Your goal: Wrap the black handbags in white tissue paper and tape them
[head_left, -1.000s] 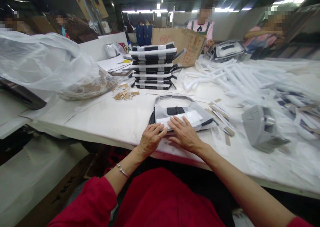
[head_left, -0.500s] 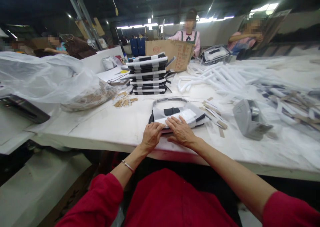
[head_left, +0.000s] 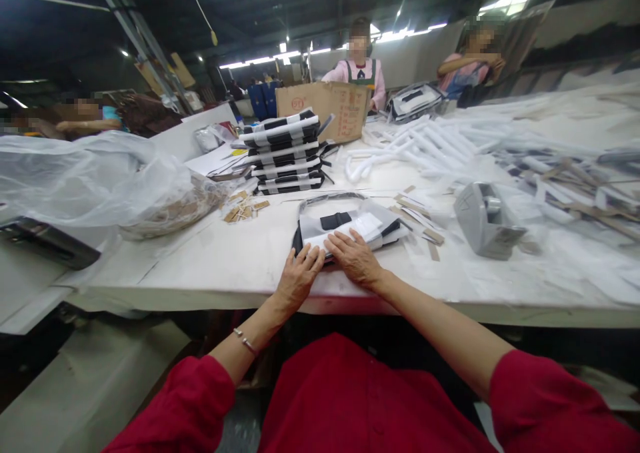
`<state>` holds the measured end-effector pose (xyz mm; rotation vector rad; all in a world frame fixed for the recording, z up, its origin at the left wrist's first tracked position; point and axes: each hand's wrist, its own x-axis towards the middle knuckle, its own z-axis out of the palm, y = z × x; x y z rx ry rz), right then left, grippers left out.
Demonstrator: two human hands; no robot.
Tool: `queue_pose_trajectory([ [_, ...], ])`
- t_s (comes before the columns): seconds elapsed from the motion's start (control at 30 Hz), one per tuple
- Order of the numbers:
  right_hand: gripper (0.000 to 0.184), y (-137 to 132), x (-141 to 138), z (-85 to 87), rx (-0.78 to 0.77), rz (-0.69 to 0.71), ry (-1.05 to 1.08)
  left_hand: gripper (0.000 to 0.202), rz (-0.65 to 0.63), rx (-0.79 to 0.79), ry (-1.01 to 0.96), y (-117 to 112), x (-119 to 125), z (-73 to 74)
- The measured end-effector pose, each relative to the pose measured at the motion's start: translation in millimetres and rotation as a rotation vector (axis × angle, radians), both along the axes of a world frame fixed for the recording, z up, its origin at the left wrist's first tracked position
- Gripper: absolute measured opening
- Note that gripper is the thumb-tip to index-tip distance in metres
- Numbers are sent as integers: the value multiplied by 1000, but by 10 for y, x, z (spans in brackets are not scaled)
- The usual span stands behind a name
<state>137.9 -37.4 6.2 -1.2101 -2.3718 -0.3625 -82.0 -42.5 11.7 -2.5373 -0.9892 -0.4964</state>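
Note:
A black handbag [head_left: 334,220], partly covered by white wrapping sheet, lies on the table in front of me with its handle loop pointing away. My left hand [head_left: 301,272] rests on the bag's near left edge, fingers stretched over the white strip there. Beside it, my right hand [head_left: 354,256] lies flat with fingers spread on the near middle of the wrapping. The underside of the bag is hidden.
Behind the bag stands a stack of wrapped black bags [head_left: 286,153], with a cardboard box [head_left: 325,110] and a co-worker [head_left: 357,73] beyond. Small tags [head_left: 245,206] lie left, a grey tape dispenser [head_left: 485,220] right. White foam tubes [head_left: 420,146] cover the back right.
My left hand has shifted from gathered fingers at the bag's near edge to stretched fingers on its left part. My right hand stays flat on the wrapping. The view has turned slightly.

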Motion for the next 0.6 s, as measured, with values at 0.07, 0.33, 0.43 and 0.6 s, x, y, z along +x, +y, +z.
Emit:
queue_pose_trajectory([
  [0.07,38,2,-2,-22,24,0,18,47,16,-26,28,-21,8,14],
  [0.33,34,54,-18,-87,90,15,52,48,67,50,103,0,39,-6],
  [0.43,34,72,-23,-100,96,2,67,46,36,70,173,55,33,3],
  [0.6,38,68,-32,-58,60,16,48,38,-28,107,155,130,12,53],
])
